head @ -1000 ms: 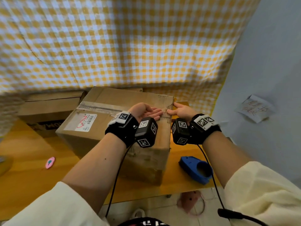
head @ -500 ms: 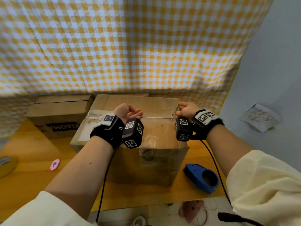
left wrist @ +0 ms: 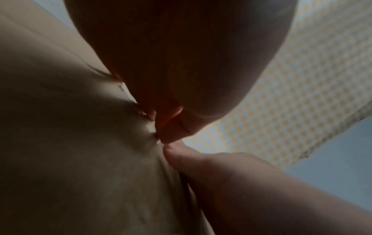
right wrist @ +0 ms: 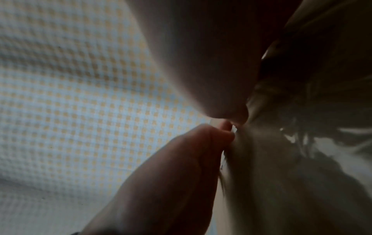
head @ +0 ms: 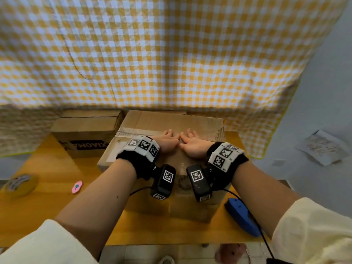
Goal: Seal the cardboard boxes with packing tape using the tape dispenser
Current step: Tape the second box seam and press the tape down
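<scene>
A large brown cardboard box [head: 200, 126] stands on the wooden table [head: 57, 178] in front of me, with old tape across its top seam. My left hand [head: 167, 141] and right hand [head: 192, 146] lie flat on its top, side by side, thumbs touching, fingers stretched forward. Seen from the left wrist, my left palm [left wrist: 181, 55] presses the box top [left wrist: 60, 143] beside the other hand. The right wrist view shows my right palm [right wrist: 201, 55] on the box top [right wrist: 281, 182]. The blue tape dispenser [head: 242, 216] lies on the table right of the box, untouched.
A second, smaller box [head: 85, 134] with black lettering stands behind and left. A roll of tape [head: 21, 184] and a small pink object [head: 77, 187] lie on the table's left side. A yellow checked cloth [head: 171, 54] hangs close behind. The table's front edge is near me.
The box has been turned square to me. Both hands have come from its right edge and corners to the middle of the top, where they now lie flat together.
</scene>
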